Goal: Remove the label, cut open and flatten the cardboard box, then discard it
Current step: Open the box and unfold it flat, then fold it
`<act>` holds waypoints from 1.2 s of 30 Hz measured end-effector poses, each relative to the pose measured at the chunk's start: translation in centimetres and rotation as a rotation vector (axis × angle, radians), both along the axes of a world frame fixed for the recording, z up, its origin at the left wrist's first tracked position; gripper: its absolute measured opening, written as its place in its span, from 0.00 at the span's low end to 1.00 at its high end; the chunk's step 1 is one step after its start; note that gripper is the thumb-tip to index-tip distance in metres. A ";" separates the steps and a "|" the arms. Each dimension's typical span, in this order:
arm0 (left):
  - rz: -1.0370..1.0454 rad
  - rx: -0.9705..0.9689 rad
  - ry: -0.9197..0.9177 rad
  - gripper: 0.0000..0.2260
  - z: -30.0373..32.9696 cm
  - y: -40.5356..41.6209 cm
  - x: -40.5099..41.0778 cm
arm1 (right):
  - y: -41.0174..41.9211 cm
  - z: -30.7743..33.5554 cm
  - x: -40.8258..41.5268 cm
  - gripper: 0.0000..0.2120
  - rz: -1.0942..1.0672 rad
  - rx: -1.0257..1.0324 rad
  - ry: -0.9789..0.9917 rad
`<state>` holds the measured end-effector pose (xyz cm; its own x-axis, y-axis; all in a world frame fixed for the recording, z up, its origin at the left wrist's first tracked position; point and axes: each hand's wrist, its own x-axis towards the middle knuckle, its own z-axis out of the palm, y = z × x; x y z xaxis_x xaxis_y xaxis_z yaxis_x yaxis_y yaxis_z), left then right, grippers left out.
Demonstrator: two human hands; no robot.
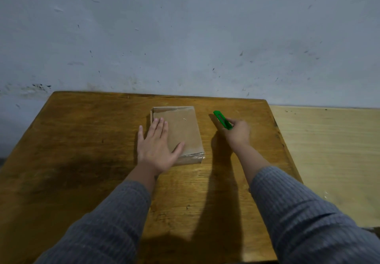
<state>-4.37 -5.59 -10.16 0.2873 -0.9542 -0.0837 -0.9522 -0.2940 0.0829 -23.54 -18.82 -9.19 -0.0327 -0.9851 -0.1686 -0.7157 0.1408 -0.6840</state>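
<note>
The left hand [157, 146] lies flat with straight, spread fingers on the top face of the cardboard box [181, 132], covering its near left part, the little finger hanging off the left edge over the table. The box sits flat on the dark wooden table [92, 140], between the 2 hands, its long side running away from the person; clear tape [193, 156] glints along its near edge, just beside the left thumb. The far end of the box looks slightly raised or loose, though the detail is too soft to be sure. The right hand [238, 133] is to the right of the box and apart from it, fingers curled round a green utility knife [223, 120] whose tip points away and to the left, above the table surface. Both forearms wear grey ribbed sleeves [308, 212]. Beyond the right hand, a paler wooden surface [329, 160] adjoins the table, and a scuffed grey wall [185, 37] rises beyond both hands.
</note>
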 end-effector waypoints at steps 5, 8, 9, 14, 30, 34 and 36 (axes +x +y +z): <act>0.006 -0.039 0.014 0.42 -0.5 -1.2 0.0 | -0.6 -1.9 -0.7 0.19 0.000 -0.048 0.220; -0.002 -0.118 0.046 0.44 -0.5 -0.9 0.0 | -0.8 -2.7 -1.0 0.19 0.066 -0.060 0.301; 0.001 -0.128 0.068 0.43 -0.4 -0.8 0.0 | -0.9 -2.7 -0.9 0.19 0.081 -0.079 0.334; 0.038 -0.131 0.239 0.36 1.1 -1.6 0.7 | 0.0 -0.4 3.0 0.19 0.240 -0.280 0.344; -0.058 0.265 0.081 0.28 0.1 3.9 8.8 | 7.4 0.0 10.8 0.34 0.645 -0.264 0.703; -0.161 0.252 0.130 0.31 0.1 4.2 9.5 | 9.1 1.8 12.1 0.34 0.553 -0.270 0.712; -0.188 0.271 0.125 0.33 -0.1 4.3 9.6 | 10.1 2.2 13.3 0.35 0.503 -0.178 0.670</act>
